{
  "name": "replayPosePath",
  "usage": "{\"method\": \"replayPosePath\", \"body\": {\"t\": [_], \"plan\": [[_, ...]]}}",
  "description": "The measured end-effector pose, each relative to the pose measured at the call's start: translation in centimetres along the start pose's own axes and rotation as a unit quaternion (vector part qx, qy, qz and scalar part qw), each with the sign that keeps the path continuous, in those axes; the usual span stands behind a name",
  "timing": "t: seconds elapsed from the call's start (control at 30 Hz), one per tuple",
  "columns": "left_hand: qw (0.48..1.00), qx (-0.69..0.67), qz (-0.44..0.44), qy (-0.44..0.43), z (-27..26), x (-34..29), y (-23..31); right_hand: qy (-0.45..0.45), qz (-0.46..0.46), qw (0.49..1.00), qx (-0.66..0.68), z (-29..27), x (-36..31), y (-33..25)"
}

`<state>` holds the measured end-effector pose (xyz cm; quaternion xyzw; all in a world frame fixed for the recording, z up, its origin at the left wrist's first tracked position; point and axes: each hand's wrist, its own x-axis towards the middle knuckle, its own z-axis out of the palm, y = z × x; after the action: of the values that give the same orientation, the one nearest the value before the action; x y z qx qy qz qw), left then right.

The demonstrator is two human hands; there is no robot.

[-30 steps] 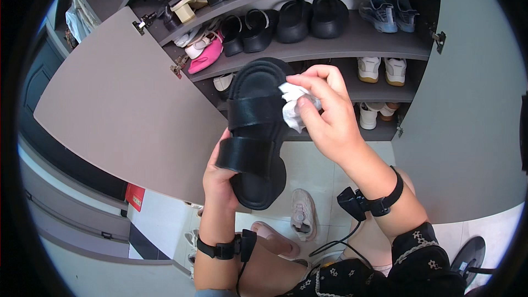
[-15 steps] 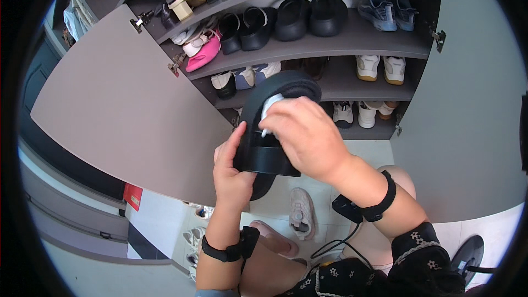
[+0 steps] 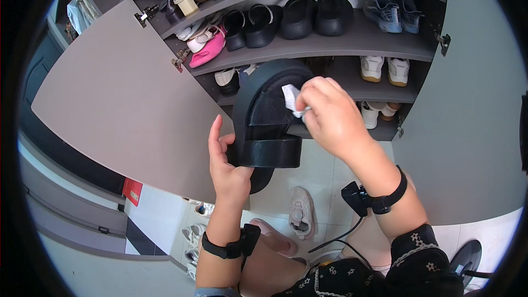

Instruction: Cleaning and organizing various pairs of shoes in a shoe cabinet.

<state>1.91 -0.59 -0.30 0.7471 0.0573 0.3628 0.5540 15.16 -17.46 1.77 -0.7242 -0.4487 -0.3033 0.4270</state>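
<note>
Our left hand (image 3: 228,168) gripped a black sandal (image 3: 268,115) before the open shoe cabinet (image 3: 352,41), its shelves holding pairs of shoes; our right hand (image 3: 330,118) pinched a white wipe (image 3: 291,98) against the sandal

Bright, even daylight, no hard glare. Soft shadow inside shoe cabinet (image 3: 352,38), deepest at lower shelves. Strong fisheye bend w/ black vignette round rim. Centre sharp; edges slightly soft.

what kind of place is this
Probably a home entryway: an open shoe cabinet with shelves of sandals and sneakers, its door swung open, and more shoes on the tiled floor.
</note>
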Motion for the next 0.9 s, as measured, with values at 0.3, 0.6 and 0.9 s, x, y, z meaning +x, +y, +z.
{"method": "replayPosePath", "body": {"t": [0.3,0.6,0.9], "plan": [[1.0,-0.004,-0.015,-0.004,-0.4,0.0,-0.5,0.091,0.086,0.981,0.151,-2.1,0.5,0.1],[0.99,0.126,-0.021,-0.058,0.1,-0.2,-0.4,-0.09,0.127,0.978,0.139,0.2,-0.4,0.2],[0.994,-0.093,-0.054,0.003,-5.1,2.5,-1.6,0.035,0.352,0.807,0.473,-1.0,-0.1,4.6]]}}
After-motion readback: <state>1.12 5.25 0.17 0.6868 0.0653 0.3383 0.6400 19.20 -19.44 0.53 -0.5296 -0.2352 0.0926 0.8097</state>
